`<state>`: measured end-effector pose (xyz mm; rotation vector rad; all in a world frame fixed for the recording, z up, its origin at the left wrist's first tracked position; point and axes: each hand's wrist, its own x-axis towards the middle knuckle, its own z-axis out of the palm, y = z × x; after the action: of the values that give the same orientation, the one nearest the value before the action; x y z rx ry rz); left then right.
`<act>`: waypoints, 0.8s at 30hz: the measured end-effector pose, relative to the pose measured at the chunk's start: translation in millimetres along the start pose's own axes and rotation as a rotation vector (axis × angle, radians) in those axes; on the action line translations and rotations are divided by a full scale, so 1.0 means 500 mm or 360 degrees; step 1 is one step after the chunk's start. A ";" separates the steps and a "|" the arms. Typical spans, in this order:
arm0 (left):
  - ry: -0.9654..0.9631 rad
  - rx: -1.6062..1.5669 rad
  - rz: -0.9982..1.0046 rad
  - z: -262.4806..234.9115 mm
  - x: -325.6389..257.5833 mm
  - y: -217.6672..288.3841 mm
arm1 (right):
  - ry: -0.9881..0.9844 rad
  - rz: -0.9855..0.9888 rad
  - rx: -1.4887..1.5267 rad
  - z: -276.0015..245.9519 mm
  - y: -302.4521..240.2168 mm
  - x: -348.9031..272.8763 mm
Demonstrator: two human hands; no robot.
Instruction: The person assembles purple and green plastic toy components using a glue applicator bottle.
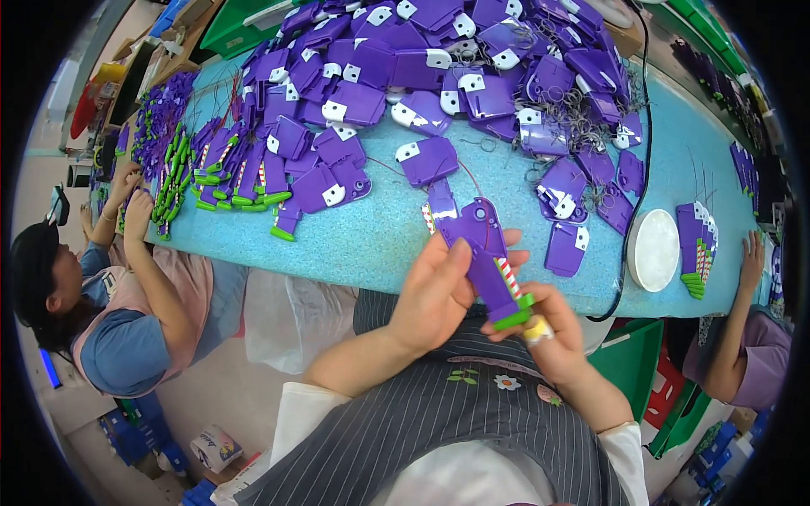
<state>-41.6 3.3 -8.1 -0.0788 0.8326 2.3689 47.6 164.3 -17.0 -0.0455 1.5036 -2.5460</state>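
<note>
Above my lap, at the table's near edge, both hands hold a purple plastic shell (491, 282). It has a round hole near its top, a red-and-white striped strip along one side and a green end piece (511, 315). My left hand (434, 295) grips the shell's side, thumb on top. At the lower end, the fingers of my right hand (557, 333) close on the green piece; yellow-and-white tape wraps one finger. Just beyond lies another purple shell with a white corner (428, 160), with a thin red wire beside it.
A large heap of purple shells (413, 67) covers the far table, with thin wire coils (582, 126) at its right. Green-tipped parts (177, 169) lie left. A white round dish (654, 250) and black cable (645, 152) are right. Co-workers sit on the left (126, 312) and right (734, 354).
</note>
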 end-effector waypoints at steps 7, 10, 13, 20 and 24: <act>-0.0113 0.0344 -0.0426 -0.023 -0.042 -0.001 | 0.0293 0.0135 -0.0223 -0.047 -0.054 0.031; -0.0172 0.0296 -0.0835 -0.016 -0.057 -0.036 | 0.0386 0.0104 -0.0393 -0.033 -0.079 0.090; -0.0192 0.0291 -0.0973 -0.019 -0.050 -0.067 | 0.0445 0.0074 -0.0524 -0.005 -0.079 0.113; -0.0167 0.0299 -0.0888 -0.016 -0.056 -0.075 | 0.0344 -0.0150 -0.0901 0.019 -0.093 0.094; -0.0010 0.0427 -0.0483 -0.011 -0.060 -0.038 | 0.0357 -0.0676 -0.1570 0.019 -0.115 0.055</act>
<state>-7.2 -4.5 -15.3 -0.0809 1.0479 1.9588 13.7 178.3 35.6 -0.2344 2.9395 -1.7984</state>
